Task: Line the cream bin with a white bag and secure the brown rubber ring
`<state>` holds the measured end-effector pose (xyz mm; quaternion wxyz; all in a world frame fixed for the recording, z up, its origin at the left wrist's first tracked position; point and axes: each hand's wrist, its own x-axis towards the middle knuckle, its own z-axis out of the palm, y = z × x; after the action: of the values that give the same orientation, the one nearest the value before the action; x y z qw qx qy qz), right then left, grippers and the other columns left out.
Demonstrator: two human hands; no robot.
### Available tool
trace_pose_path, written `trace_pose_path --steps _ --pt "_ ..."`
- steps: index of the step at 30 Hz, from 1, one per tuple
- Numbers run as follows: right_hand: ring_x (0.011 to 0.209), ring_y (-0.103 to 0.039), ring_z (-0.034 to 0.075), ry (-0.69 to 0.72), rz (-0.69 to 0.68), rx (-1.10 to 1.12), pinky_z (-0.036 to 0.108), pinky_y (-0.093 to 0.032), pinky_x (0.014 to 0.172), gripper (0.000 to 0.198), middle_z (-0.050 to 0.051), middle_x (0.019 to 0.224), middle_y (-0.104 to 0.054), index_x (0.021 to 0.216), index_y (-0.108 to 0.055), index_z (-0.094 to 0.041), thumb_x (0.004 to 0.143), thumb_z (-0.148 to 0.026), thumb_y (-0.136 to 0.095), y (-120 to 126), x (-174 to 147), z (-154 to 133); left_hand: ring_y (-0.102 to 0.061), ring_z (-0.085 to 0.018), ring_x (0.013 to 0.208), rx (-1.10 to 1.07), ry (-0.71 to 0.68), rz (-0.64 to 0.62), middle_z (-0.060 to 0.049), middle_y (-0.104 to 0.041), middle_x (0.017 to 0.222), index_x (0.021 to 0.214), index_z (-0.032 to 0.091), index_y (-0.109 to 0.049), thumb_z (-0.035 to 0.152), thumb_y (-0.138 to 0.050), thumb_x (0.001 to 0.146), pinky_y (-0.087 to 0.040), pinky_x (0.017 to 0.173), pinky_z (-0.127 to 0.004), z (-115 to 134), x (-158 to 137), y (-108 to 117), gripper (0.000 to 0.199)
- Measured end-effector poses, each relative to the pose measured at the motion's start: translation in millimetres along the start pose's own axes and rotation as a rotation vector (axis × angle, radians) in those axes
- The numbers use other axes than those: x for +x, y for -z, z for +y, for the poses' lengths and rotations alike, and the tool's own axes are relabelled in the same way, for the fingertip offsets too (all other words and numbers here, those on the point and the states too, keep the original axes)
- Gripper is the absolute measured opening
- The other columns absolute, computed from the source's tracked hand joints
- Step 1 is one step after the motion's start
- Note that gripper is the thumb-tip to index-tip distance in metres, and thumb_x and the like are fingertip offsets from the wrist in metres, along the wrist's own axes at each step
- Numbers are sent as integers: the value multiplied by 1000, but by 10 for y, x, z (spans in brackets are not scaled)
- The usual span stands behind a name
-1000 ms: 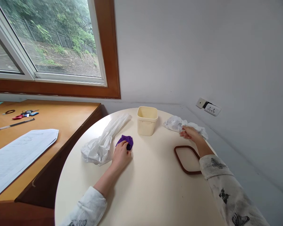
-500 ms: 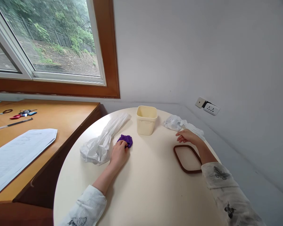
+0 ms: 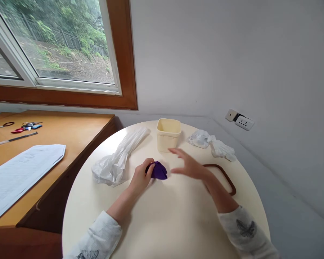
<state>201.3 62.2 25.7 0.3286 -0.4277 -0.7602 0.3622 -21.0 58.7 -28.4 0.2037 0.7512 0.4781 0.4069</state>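
Between the thumb and fingers of my left hand (image 3: 142, 175) is a folded purple cloth (image 3: 159, 171), held just above the table. My right hand (image 3: 187, 165) reaches in from the right, thumb and fingers spread apart, a short way from the cloth and not touching it. Behind both hands stands a cream plastic tub (image 3: 169, 135), upright and without a lid on it. A brown rounded-square ring (image 3: 225, 176) lies flat on the table, partly hidden under my right forearm.
On the round white table (image 3: 162, 223), a crumpled clear plastic bag (image 3: 112, 167) lies to the left and a knotted white plastic bag (image 3: 223, 149) to the right. A wooden desk (image 3: 78, 126) with papers (image 3: 24, 172), a pen (image 3: 14, 138) and keys (image 3: 28, 126) adjoins at left.
My left hand has lifted the purple cloth and brought it to the right. My right hand has swung left from near the knotted bag toward the cloth, its fingers spreading.
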Motion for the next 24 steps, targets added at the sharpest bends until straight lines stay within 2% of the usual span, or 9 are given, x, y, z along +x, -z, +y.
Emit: trace_pose_path --steps 2,3,5,8,14,18,21,22,24 --pt "125 -38 21 0 -107 107 37 -32 102 90 7 138 -39 135 -32 -27 58 -36 -76 -281 5 -47 -55 -12 71 -102 -35 -29 -1 -61 83 90 21 -51 28 -39 89 -43 68 -23 47 -24 -12 15" --pt "122 -41 22 -38 -142 178 37 -36 99 85 7 135 -43 134 -34 -27 60 -36 -76 -393 11 -43 -56 -12 72 -143 -35 -29 -1 -61 84 90 21 -51 28 -40 88 -43 68 -23 59 -34 -17 14" --pt "110 -51 21 -117 -186 342 37 -42 91 65 7 122 -54 124 -46 -24 65 -36 -72 -548 30 5 -55 -12 68 -187 -5 -16 1 -62 79 91 21 -52 30 -43 87 -43 66 -23 65 -49 -28 13" --pt "89 -59 19 -216 -181 560 35 -46 80 42 6 98 -63 105 -59 -17 69 -38 -67 -628 55 92 -48 -10 55 -215 77 3 5 -56 61 95 22 -50 32 -48 85 -40 57 -21 56 -56 -38 14" --pt "75 -57 15 -328 -192 713 29 -43 71 28 2 79 -63 85 -63 -14 67 -34 -68 -616 17 116 -40 -9 47 -318 195 32 10 -43 48 95 23 -47 35 -53 81 -33 49 -20 63 -34 -38 20" --pt "61 -56 14 -401 -55 789 26 -43 58 23 2 67 -59 77 -60 -12 64 -30 -67 -501 48 91 -35 -9 44 -322 215 110 11 -33 44 89 22 -46 36 -51 82 -30 48 -20 31 -15 -25 16" --pt "63 -56 13 -351 99 773 24 -43 57 26 2 71 -60 81 -57 -14 66 -32 -66 -215 181 -3 -32 -9 43 -320 234 155 11 -27 45 84 22 -46 37 -47 84 -27 47 -20 0 -14 -21 15" --pt "68 -57 14 -312 178 757 24 -44 60 29 3 76 -61 87 -56 -15 66 -34 -65 -88 250 -60 -31 -9 43 -321 239 154 10 -26 45 83 22 -46 37 -47 84 -26 47 -20 -5 -17 -22 15" --pt "73 -57 15 -135 497 549 26 -45 63 33 3 83 -60 93 -54 -17 69 -37 -62 174 418 -201 -29 -9 44 -313 241 141 10 -25 46 83 22 -45 37 -46 85 -25 47 -20 -7 -24 -28 15"
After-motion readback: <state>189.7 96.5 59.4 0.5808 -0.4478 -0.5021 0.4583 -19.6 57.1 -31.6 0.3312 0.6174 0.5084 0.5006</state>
